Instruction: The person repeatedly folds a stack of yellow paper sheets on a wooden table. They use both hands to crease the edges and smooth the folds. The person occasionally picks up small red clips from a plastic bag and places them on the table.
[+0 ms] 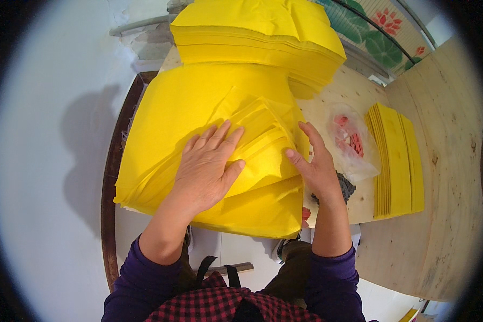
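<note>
Lying flat in the head view, the left hand [206, 166] rests palm down on the near pile of yellow sheets [198, 96], its fingers slightly spread and closed on nothing. The right hand [322, 166] is at the pile's right edge, thumb and forefinger wide apart; whether the thumb tip touches the sheets I cannot tell. The pile lies between and beyond the hands, in front of a taller yellow stack [252, 48]. Its upper layers [263, 126] are skewed and rumpled, with slanting edges showing between the hands.

To handle these layers well, I would let the left palm bear down evenly, since thin, limp sheets like these probably slide together if pushed. The right thumb and forefinger should take one edge near its corner, lightly, so that a second sheet does not come along. Smoothing outward from the palm would likely settle the creases better than tugging. The near edge overhangs toward the person's legs, so a hard pull that way could drag the pile down. The clear plastic bag [365, 167] sits near the right hand, best left unbrushed
</note>
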A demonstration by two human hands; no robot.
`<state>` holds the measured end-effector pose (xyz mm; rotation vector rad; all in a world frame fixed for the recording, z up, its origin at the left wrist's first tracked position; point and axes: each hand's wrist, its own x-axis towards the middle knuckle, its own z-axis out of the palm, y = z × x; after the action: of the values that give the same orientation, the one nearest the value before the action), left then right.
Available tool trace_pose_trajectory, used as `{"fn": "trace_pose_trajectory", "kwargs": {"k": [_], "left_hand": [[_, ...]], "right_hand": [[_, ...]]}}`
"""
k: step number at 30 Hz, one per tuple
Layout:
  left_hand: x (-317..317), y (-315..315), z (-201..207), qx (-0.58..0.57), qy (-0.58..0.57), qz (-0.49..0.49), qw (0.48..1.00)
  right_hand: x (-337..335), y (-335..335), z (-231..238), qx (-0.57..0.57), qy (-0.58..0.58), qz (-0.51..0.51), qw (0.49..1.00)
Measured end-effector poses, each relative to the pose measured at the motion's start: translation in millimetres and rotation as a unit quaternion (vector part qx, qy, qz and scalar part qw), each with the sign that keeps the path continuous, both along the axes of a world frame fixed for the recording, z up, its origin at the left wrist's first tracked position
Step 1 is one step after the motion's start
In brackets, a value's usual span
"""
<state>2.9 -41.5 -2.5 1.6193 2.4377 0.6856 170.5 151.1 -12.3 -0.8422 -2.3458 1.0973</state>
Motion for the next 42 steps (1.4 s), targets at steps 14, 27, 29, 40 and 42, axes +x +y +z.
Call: {"fn": "trace_pose_trajectory", "kwargs": {"k": [14,27,29,40,42], "left_hand": [[2,1,1,-0.006,0.013,0.004,1.0],[0,1,-1,0.008,0.009,0.001,1.0],[1,1,-1,0.007,0.011,0.002,1.0],[1,1,2,-0.008,-0.002,0.003,1.0],[1,1,1,-0.005,0.0,0.003,1.0]], "right_hand": [[16,3,21,-0.007,-0.041,0.098,0.994],[12,1,13,0.05,-0.092,0.083,0.991],[15,3,19,0.047,-0.075,0.096,0.991],[2,-3,3,-0.024,-0.047,0.03,0.998],[6,-2,7,0.004,-0.071,0.054,0.996]]}}
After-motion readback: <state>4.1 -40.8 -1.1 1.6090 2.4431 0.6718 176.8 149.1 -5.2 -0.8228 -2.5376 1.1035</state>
